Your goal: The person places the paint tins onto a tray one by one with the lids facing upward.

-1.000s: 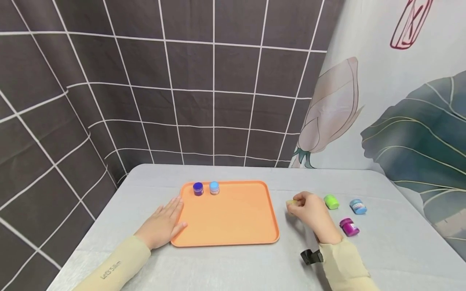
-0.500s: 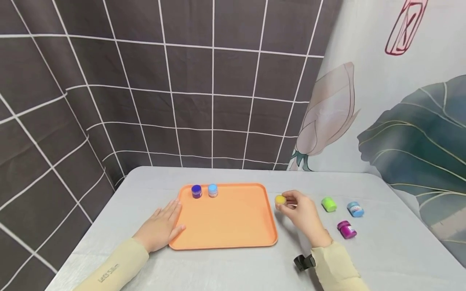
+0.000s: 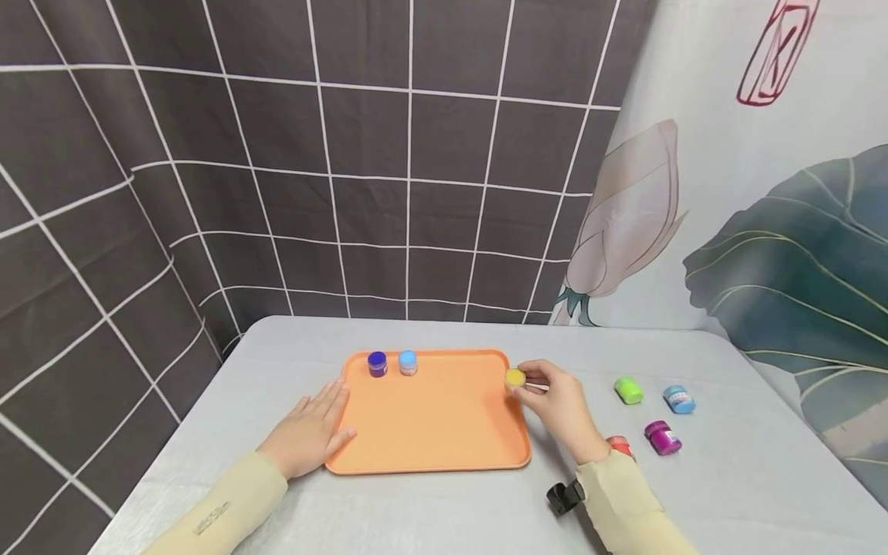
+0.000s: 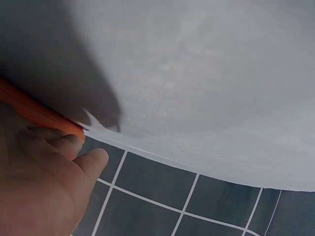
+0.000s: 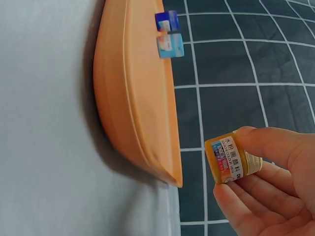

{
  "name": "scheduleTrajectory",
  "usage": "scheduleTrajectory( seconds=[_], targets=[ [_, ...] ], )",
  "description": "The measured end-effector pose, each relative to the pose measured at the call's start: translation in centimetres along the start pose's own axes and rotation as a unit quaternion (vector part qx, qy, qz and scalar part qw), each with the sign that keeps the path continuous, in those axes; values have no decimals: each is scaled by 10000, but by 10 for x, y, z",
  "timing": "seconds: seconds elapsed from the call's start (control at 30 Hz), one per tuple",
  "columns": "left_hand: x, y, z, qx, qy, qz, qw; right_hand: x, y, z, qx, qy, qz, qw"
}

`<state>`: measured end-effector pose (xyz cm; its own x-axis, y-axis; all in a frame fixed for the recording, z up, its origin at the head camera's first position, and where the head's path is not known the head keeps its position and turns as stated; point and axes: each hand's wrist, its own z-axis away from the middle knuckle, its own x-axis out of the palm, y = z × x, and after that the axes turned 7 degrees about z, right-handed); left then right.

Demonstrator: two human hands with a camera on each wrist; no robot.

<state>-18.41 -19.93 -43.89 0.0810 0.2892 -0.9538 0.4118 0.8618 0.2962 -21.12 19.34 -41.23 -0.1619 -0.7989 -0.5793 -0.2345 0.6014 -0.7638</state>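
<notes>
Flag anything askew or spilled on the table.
Green jar, blue jar and purple jar lie on their sides right of the tray; odd, since the navy jar and pale-blue jar on it stand upright. Red jar is partly hidden by the sleeve, can't tell. No spill visible.

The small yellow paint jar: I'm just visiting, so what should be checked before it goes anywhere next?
1. Grip on the small yellow paint jar: ok, the right hand pinches it.
2. Rectangular orange tray steadied: ok, the left hand rests at its left edge.
3. Room on the tray: ok, most is bare.
4. Round dark blue jar and round light blue jar upright: ok.
5. Yellow jar fully over the tray: cannot tell, it overlaps the right rim in the head view.
</notes>
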Motion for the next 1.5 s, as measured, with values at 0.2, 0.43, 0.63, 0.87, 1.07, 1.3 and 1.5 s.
scheduleTrajectory(
  seconds=[0.2,0.43,0.63,0.87,1.07,1.3,1.5],
  targets=[
    [2,0,0,75,77,-28,9999,12,-8,-8,44,-42,-204,9998],
    [0,2,0,59,71,1,10000,23,-23,-20,-49,-114,-178,9998],
    [-2,2,0,36,74,-30,10000,35,-30,-34,93,-323,-256,9991],
    [-3,2,-1,53,79,-18,10000,49,-32,-48,-91,-383,-342,9986],
    [-2,1,-2,43,39,-42,10000,59,-35,-57,24,-446,-302,9985],
    [-3,1,-2,28,-2,-44,10000,73,-35,-66,263,-550,-518,9968],
    [-4,2,-2,30,-44,13,10000,83,-34,-70,417,-679,-447,9958]
  ],
)
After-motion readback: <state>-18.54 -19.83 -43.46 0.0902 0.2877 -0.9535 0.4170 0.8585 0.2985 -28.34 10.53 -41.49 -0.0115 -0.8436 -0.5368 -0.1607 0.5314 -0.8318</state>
